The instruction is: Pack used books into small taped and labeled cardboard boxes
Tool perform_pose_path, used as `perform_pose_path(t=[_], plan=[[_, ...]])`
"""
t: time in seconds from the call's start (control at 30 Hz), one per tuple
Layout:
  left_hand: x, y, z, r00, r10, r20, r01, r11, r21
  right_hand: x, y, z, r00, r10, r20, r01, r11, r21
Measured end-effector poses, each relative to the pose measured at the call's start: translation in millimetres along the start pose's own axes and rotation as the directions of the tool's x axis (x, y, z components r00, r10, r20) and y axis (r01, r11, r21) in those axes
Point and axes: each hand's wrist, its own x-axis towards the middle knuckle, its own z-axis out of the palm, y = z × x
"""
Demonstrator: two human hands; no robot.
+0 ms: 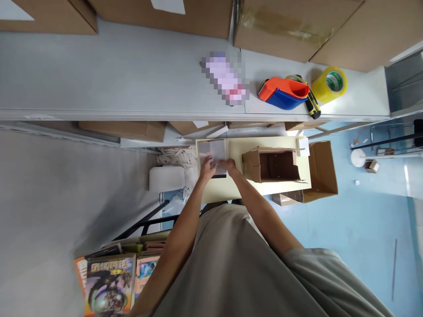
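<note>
My left hand (pixel 207 168) and my right hand (pixel 228 166) meet over a low cream table (pixel 238 187), both gripping a small white sheet or packet (pixel 217 152) at its near edge. The fingers of both hands are closed on it. A dark flat item lies under the hands, mostly hidden. Just right of my right hand an open brown cardboard box (pixel 274 165) lies on its side on the same table, its inside empty as far as I can see.
A grey shelf (pixel 115 79) above carries an orange-and-blue tape dispenser (pixel 282 92), a yellow tape roll (pixel 330 82) and big cardboard cartons (pixel 284 26). A flattened carton (pixel 322 169) leans beside the table. Comic books (pixel 109 281) are stacked lower left. Blue floor (pixel 363 220) at right.
</note>
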Motion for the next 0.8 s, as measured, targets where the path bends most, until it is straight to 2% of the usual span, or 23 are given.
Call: perform_pose_path(t=[0.17, 0.23, 0.3, 0.4, 0.47, 0.53, 0.6, 0.7, 0.77, 0.8], plan=[[-5.5, 17.5, -21.9, 0.996, -0.006, -0.085, 0.003, 1.000, -0.031, -29.7, -24.1, 6.5, 1.000, 0.002, 0.014, -0.001, 0.998, -0.066], [-17.5, 30.1, -31.6, 0.989, 0.010, -0.147, -0.016, 0.999, -0.043, -51.6, -35.2, -3.4, 0.998, -0.063, 0.018, 0.064, 0.992, -0.105], [-37.2, 49.1, -42.3, 0.968, 0.077, -0.237, -0.099, 0.992, -0.083, -80.2, -47.9, -27.4, 0.981, -0.190, 0.034, 0.193, 0.970, -0.150], [-76.6, 91.6, -56.7, 0.906, 0.218, -0.362, -0.290, 0.945, -0.155, -131.4, -67.8, -91.1, 0.922, -0.386, 0.040, 0.388, 0.912, -0.133], [-102.8, 125.8, -59.7, 0.878, 0.271, -0.394, -0.364, 0.914, -0.181, -164.1, -79.2, -147.3, 0.868, -0.496, 0.010, 0.495, 0.864, -0.090], [-123.8, 159.0, -53.4, 0.854, 0.328, -0.405, -0.424, 0.889, -0.174, -188.4, -87.8, -208.3, 0.803, -0.592, -0.077, 0.585, 0.806, -0.090], [-136.4, 185.6, -36.2, 0.834, 0.401, -0.379, -0.473, 0.873, -0.116, -200.2, -93.9, -268.7, 0.712, -0.675, -0.196, 0.659, 0.738, -0.145], [-139.6, 204.9, 6.0, 0.820, 0.528, -0.224, -0.530, 0.846, 0.056, -195.2, -99.5, -345.6, 0.542, -0.778, -0.318, 0.730, 0.623, -0.281], [-134.4, 203.6, 37.3, 0.832, 0.545, -0.100, -0.524, 0.833, 0.177, -182.8, -101.8, -380.4, 0.477, -0.811, -0.340, 0.748, 0.577, -0.327], [-130.8, 199.9, 51.3, 0.849, 0.525, -0.062, -0.501, 0.836, 0.223, -175.6, -102.4, -391.8, 0.468, -0.818, -0.335, 0.757, 0.566, -0.326]])
